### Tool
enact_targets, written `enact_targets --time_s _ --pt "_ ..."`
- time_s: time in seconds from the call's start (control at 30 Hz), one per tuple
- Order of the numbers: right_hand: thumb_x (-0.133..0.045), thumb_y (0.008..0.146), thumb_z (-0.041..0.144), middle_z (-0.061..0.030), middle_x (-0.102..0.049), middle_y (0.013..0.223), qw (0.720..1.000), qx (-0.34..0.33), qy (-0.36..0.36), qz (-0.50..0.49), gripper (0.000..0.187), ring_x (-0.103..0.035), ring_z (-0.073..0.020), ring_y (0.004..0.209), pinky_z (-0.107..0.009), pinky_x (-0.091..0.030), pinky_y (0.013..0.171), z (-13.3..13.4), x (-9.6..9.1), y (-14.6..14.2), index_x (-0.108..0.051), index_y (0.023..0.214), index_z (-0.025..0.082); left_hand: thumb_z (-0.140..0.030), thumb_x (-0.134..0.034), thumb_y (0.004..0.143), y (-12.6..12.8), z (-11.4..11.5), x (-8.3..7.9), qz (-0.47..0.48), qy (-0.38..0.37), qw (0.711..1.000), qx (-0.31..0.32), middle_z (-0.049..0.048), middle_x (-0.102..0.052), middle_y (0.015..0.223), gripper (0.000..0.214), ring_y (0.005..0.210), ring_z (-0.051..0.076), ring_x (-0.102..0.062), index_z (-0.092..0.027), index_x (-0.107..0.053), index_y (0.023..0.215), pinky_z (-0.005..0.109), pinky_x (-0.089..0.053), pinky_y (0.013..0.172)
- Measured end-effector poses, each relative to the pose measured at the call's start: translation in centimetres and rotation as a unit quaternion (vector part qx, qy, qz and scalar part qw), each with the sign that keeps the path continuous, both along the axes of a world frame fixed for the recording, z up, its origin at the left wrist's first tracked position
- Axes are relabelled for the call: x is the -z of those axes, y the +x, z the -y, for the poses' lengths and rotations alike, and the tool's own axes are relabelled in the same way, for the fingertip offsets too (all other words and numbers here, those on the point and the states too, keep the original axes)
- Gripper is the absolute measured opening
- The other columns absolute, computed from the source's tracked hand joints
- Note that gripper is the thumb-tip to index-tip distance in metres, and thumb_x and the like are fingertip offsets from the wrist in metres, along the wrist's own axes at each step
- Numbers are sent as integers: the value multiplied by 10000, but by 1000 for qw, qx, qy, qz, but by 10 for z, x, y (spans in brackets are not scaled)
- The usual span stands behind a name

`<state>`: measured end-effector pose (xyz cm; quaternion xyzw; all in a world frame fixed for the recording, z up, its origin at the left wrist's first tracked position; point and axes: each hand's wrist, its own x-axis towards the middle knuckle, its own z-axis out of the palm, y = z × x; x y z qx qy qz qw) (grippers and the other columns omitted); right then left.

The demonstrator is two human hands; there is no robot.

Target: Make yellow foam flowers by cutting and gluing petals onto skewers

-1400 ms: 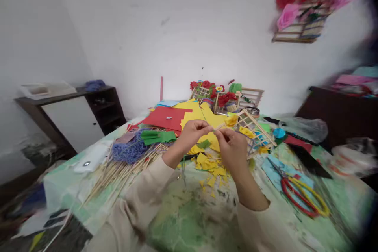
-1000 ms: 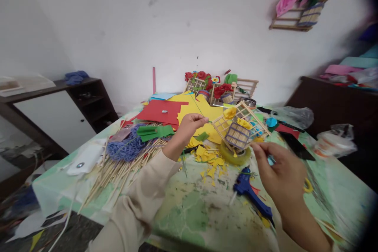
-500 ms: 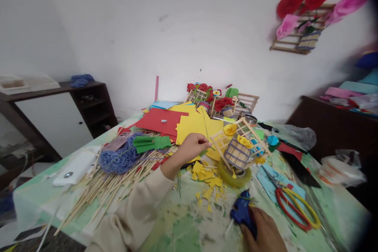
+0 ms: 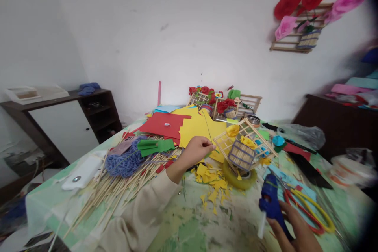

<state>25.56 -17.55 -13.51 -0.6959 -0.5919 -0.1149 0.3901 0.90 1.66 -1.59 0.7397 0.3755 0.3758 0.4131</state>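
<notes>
Right hand curled round blue plastic glue gun, now shifted right. Left hand still pinching thin dark-green stem.

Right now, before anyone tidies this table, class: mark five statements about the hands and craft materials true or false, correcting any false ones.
1. The right hand holds the blue plastic glue gun. True.
2. The left hand grips the red-and-yellow-handled metal scissors. False: it pinches a thin green stem; the scissors lie near the right hand.
3. The small wooden lattice frame with yellow paper flowers partly covers the round yellowish tape roll in this view. True.
4. The loose paper scraps left of the tape roll are blue. False: they are yellow.
5. The thin wooden sticks stand upright. False: they lie on the table.
</notes>
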Motion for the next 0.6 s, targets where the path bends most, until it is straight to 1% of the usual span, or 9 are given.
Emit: enact_targets --time_s 0.07,0.13,0.17,0.2,0.27,0.3,0.33,0.4,0.6 --pt "-466 797 495 -136 -668 1055 999 10 36 -34 470 -643 -279 932 -348 -519 722 2 -15 -20 -566 1098 147 -437 -614 659 5 1 6 18 -15 1000 12 -26 -461 542 320 534 90 -389 -126 -577 595 231 -291 527" --pt "-475 799 461 -108 -682 982 996 -18 59 -65 425 -655 -256 849 -324 -515 675 0 -27 -42 -552 1094 165 -446 -634 648 13 6 12 41 -49 997 34 -34 -437 525 330 522 82 -364 -128 -571 587 231 -276 520" --pt "-488 797 439 -89 -686 940 995 -53 55 -71 391 -657 -239 807 -312 -512 659 -2 -32 -53 -549 1082 178 -451 -645 638 16 8 14 50 -71 995 47 -37 -431 521 336 518 79 -354 -127 -571 585 231 -268 517" --pt "-494 794 421 -85 -683 936 991 -105 54 -64 358 -654 -235 808 -312 -509 667 -5 -35 -63 -551 1059 187 -455 -656 627 20 11 16 59 -93 992 59 -38 -432 522 341 517 76 -347 -127 -573 586 231 -265 517" --pt "-497 791 365 -77 -667 878 979 -188 71 -40 268 -638 -221 768 -316 -499 658 -11 -40 -78 -552 993 198 -463 -680 596 26 17 18 71 -126 987 74 -43 -422 517 356 512 71 -331 -127 -568 570 232 -255 516" --pt "-487 798 333 -71 -659 848 972 -223 73 -28 238 -631 -213 751 -316 -495 655 -14 -41 -84 -545 987 200 -467 -690 584 28 19 18 75 -135 985 79 -47 -412 512 362 509 68 -322 -127 -566 563 232 -250 516" --pt "-470 804 311 -66 -648 815 966 -244 78 -26 218 -621 -206 724 -314 -488 637 -16 -41 -88 -537 979 198 -470 -695 576 29 21 18 77 -141 984 83 -50 -403 506 367 506 66 -314 -128 -563 555 233 -243 514" --pt "-463 803 287 -60 -629 782 963 -259 75 -31 207 -599 -197 695 -308 -473 611 -19 -40 -92 -527 976 193 -472 -697 577 30 21 18 78 -148 982 90 -53 -386 495 372 502 66 -305 -129 -557 544 235 -234 513" --pt "-490 782 264 -45 -610 753 970 -228 55 -58 165 -577 -190 685 -300 -460 616 -22 -35 -89 -533 926 195 -436 -689 605 29 19 21 77 -154 980 103 -46 -403 500 338 514 69 -324 -126 -562 555 237 -244 523"
